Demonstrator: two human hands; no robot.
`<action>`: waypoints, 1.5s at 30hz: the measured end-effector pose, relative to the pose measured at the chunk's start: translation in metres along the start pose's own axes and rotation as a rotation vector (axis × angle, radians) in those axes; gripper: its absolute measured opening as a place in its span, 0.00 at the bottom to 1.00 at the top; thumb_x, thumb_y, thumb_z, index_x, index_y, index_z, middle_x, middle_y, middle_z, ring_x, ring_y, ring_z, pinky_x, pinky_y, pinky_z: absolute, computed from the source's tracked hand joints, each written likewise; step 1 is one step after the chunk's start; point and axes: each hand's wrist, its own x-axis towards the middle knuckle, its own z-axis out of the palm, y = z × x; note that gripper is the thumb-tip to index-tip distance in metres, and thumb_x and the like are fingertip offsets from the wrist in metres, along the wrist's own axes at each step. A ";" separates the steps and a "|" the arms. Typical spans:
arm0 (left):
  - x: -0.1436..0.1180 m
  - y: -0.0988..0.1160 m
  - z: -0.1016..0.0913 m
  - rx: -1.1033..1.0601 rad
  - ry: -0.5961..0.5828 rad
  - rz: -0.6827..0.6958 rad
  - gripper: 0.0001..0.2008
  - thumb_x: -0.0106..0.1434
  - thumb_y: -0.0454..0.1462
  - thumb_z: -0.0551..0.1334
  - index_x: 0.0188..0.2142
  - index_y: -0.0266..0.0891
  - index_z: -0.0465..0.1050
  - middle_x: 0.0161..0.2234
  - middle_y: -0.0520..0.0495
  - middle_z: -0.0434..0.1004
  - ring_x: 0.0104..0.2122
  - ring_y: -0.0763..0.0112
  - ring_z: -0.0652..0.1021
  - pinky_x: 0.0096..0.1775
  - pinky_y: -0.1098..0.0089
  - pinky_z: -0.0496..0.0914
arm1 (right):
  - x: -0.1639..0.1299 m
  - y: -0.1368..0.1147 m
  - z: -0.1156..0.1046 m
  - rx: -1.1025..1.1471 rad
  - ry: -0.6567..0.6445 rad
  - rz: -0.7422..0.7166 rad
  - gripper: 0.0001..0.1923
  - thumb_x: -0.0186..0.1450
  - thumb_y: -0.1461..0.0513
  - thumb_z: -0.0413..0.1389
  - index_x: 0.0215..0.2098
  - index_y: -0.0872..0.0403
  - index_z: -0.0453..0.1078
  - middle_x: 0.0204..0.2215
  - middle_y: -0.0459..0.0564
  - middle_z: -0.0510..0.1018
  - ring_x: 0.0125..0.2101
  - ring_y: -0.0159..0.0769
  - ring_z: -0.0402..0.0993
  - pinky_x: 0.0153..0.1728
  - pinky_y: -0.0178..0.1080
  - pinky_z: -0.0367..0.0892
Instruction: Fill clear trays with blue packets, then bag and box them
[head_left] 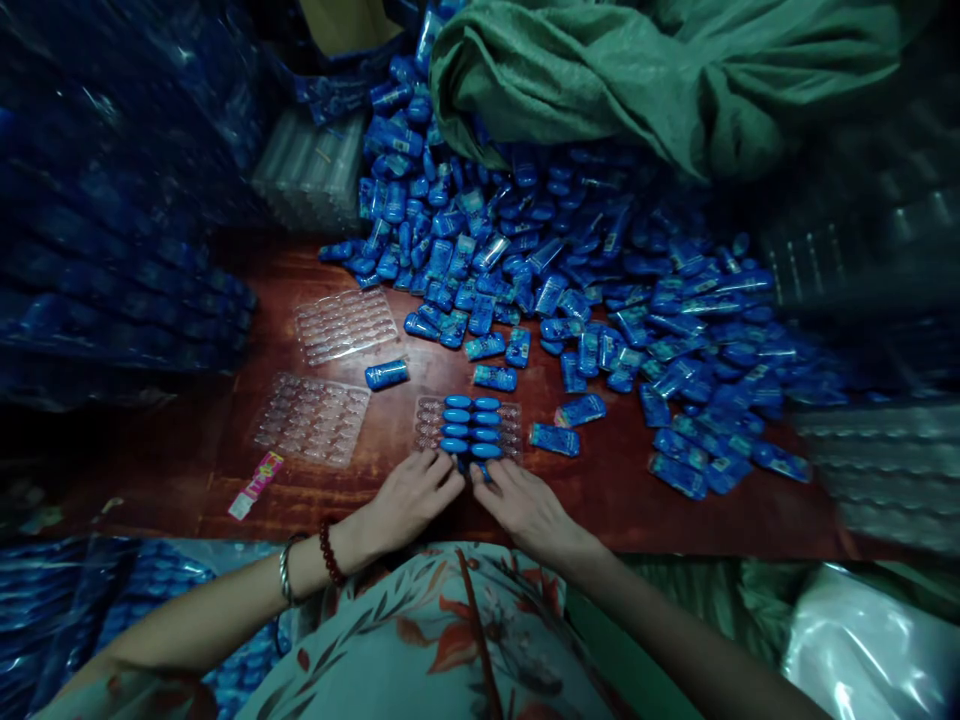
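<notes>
Both hands, left hand (pixel 411 497) and right hand (pixel 523 505), pinch blue tubes (pixel 471 430) at the clear tray (pixel 511 425)'s near edge, bare bench (pixel 622 480) just right, the heap (pixel 570 270) behind.

My fingertips (pixel 448 468) cover the near end of the clear tray (pixel 510 412), so the cells there cannot be seen. Whether my left hand (pixel 409 498) or right hand (pixel 525 505) grips a blue piece (pixel 480 468) cannot be told. The green cloth (pixel 660 70) hides the far part of the blue pile (pixel 600 270) and is cut by the top edge of the frame. Print on the labels is too small to read. Left and right margins of the frame are dark and blurred.
</notes>
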 end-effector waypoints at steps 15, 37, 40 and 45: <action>0.013 -0.060 -0.006 0.031 0.337 -0.546 0.20 0.66 0.39 0.52 0.57 0.38 0.62 0.52 0.34 0.64 0.48 0.55 0.68 0.45 0.58 0.67 | -0.001 -0.008 0.037 0.096 0.408 0.361 0.19 0.66 0.67 0.49 0.53 0.48 0.68 0.43 0.55 0.71 0.41 0.37 0.69 0.39 0.38 0.68; -0.030 -0.017 -0.033 -0.101 0.459 -0.539 0.12 0.65 0.33 0.54 0.48 0.43 0.67 0.40 0.47 0.70 0.39 0.69 0.75 0.39 0.71 0.71 | 0.053 0.103 0.011 0.240 0.056 0.756 0.14 0.65 0.55 0.52 0.41 0.55 0.73 0.37 0.55 0.77 0.41 0.44 0.70 0.42 0.42 0.63; -0.035 0.008 -0.015 -0.239 0.464 -0.537 0.14 0.65 0.34 0.56 0.50 0.41 0.64 0.39 0.47 0.72 0.38 0.70 0.75 0.40 0.71 0.72 | 0.071 0.100 0.021 0.107 -0.068 0.813 0.17 0.63 0.52 0.54 0.43 0.56 0.70 0.40 0.60 0.75 0.43 0.48 0.68 0.39 0.44 0.63; -0.034 0.019 0.009 -0.325 0.372 -0.418 0.13 0.65 0.30 0.54 0.49 0.39 0.65 0.42 0.43 0.73 0.43 0.68 0.75 0.45 0.68 0.71 | 0.060 0.098 0.032 0.410 0.215 0.770 0.12 0.61 0.53 0.56 0.35 0.54 0.66 0.32 0.51 0.74 0.33 0.39 0.69 0.34 0.39 0.63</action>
